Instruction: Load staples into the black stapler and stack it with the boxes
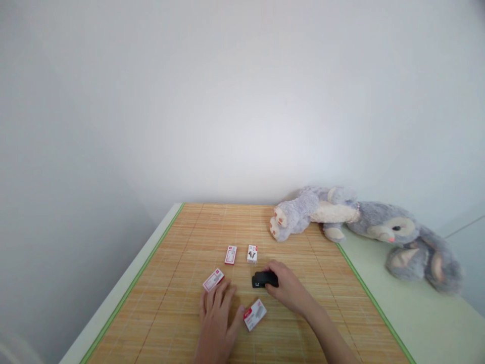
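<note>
My right hand (282,283) is closed around the rear end of a small black stapler (261,279), which lies on the bamboo mat (182,258). Flat on the mat, my left hand (217,318) has its fingers spread. Just beyond its fingertips is a white and red staple box (213,279). Another staple box (255,315) sits beside the left thumb; whether the thumb touches it I cannot tell. Farther back are a third slim box (231,255) with red edges and a small white box (252,254) picturing a dark item.
A grey plush rabbit (337,212) lies on its side across the mat's back right corner and the pale table (409,298). Green edging (132,283) borders the mat. A plain white wall (242,101) rises behind the table.
</note>
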Motion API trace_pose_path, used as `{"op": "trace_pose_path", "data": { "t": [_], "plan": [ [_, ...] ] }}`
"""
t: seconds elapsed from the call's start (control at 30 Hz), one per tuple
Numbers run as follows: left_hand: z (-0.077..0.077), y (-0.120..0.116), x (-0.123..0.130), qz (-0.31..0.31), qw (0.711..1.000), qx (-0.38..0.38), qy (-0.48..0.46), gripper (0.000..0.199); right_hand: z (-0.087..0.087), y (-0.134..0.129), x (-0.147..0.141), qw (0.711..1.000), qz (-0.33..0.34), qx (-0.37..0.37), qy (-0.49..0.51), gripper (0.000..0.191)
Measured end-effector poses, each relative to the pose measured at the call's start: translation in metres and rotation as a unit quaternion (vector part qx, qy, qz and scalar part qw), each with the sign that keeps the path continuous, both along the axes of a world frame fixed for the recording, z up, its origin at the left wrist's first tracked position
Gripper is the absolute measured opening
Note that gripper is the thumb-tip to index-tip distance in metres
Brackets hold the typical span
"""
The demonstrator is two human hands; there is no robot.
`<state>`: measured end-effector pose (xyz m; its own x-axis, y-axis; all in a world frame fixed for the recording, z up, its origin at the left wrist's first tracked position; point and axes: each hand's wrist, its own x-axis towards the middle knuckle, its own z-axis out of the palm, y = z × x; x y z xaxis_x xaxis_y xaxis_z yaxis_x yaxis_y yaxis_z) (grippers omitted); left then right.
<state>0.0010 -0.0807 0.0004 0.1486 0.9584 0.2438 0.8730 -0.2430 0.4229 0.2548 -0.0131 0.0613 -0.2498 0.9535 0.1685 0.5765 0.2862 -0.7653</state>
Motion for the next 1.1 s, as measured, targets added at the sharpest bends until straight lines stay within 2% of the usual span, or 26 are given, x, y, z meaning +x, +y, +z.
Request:
{"op": "trace_pose_path", "data": {
  "t": [0.07, 0.17, 0.23, 0.37, 0.47, 0.57, 0.73, 0.83, 0.93, 1.0, 1.1],
  "plan": [
    [-0.001, -0.001, -0.002, -0.006, 1.0, 0.006, 0.001, 0.048, 0.004, 0.002, -0.007, 1.0, 0.027, -0.011, -0.009, 0.034],
    [0.002, -0.003, 0.002, -0.085, 0.996, -0.001, 0.007, 0.052, 0.006, 0.003, -0.021, 0.998, 0.053, -0.039, -0.02, 0.029],
    [0.003, -0.002, 0.006, -0.11, 0.994, -0.007, 0.014, 0.051, 0.005, 0.004, -0.03, 0.997, 0.059, -0.055, -0.002, 0.027],
    [0.002, 0.0, 0.01, -0.061, 0.998, -0.009, 0.018, 0.048, -0.005, 0.006, -0.034, 0.983, 0.07, -0.094, 0.141, 0.029],
    [-0.001, 0.002, 0.008, -0.044, 0.999, -0.006, 0.017, 0.047, -0.013, 0.004, -0.016, 0.959, 0.063, -0.122, 0.247, 0.039],
    [-0.002, 0.002, 0.008, -0.045, 0.999, -0.007, 0.013, 0.049, -0.015, -0.004, 0.015, 0.945, 0.048, -0.132, 0.296, 0.043],
    [-0.002, 0.004, 0.009, -0.05, 0.999, -0.013, 0.007, 0.055, -0.021, -0.02, 0.068, 0.957, -0.01, -0.14, 0.252, 0.044],
    [-0.005, 0.004, 0.007, -0.062, 0.998, -0.004, 0.002, 0.06, -0.033, -0.028, 0.081, 0.959, -0.065, -0.149, 0.231, 0.052],
    [-0.009, -0.001, 0.001, -0.067, 0.998, 0.006, -0.019, 0.067, -0.044, -0.041, 0.074, 0.939, -0.118, -0.205, 0.248, 0.058],
    [-0.011, -0.006, -0.003, -0.079, 0.996, -0.009, -0.042, 0.07, -0.047, -0.053, 0.059, 0.921, -0.128, -0.269, 0.251, 0.06],
    [-0.007, -0.01, -0.003, -0.092, 0.992, -0.054, -0.061, 0.053, -0.049, -0.073, 0.026, 0.895, -0.097, -0.356, 0.252, 0.068]
  ]
}}
